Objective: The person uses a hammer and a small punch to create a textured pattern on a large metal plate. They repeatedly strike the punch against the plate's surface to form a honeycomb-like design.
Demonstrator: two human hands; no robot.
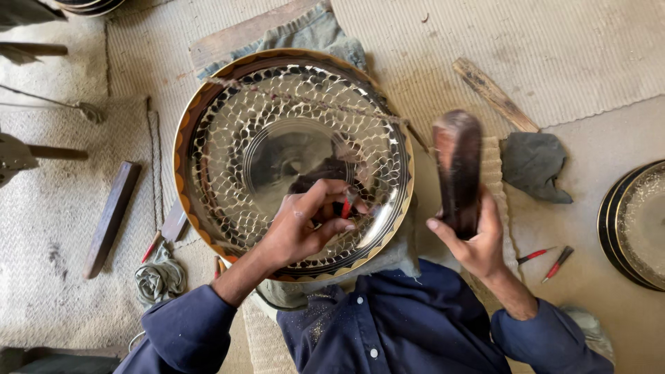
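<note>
Brass gleams at the centre of the frame: a large round engraved tray (277,138) with a scale-like pattern around a plain middle disc and an orange-and-black rim, lying on a grey cloth (325,34) over woven matting (554,48).

The left hand (305,221) comes up from the lower left, the forearm in a dark blue sleeve (187,325), wrist bent so the hand hangs over the lower right part of the tray. Its fingers are curled together and pinched on a small red-handled tool (346,206), whose tip meets the tray surface near the inner ring.

The right hand (471,239) is raised right of the tray, palm toward the camera, thumb on the left side and fingers wrapped behind, clamped on the lower end of a dark wooden mallet (457,170). The mallet stands nearly upright and its top is blurred, just beside the tray's right rim.

Two more red-handled tools (547,260) lie on the floor at lower right, near a stack of dark-rimmed plates (634,221) at the right edge. A grey rag (533,166) and a wooden stick (495,93) lie at upper right. At left, a dark wooden bar (111,218) rests on the matting, and a crumpled cloth (159,277) sits below it, near the left elbow.
</note>
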